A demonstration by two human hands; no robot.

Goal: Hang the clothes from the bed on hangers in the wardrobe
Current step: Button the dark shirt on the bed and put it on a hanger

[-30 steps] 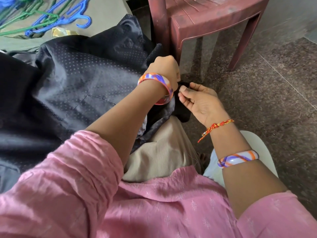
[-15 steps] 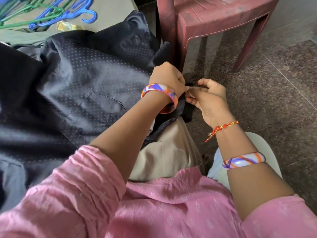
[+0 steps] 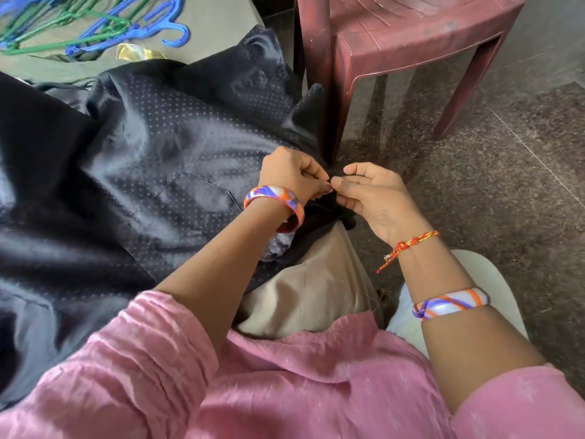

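Since a second ago your hands have closed together on the edge of the black dotted satin jacket (image 3: 164, 160), spread across your lap. Nothing is hung yet; blue and green plastic hangers (image 3: 95, 23) lie well apart. Your left hand (image 3: 292, 174) and right hand (image 3: 373, 198) both pinch that dark edge, fingertips touching, wrists bent inward.

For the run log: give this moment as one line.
left hand: pinches black garment edge | right hand: pinches same | hangers: untouched
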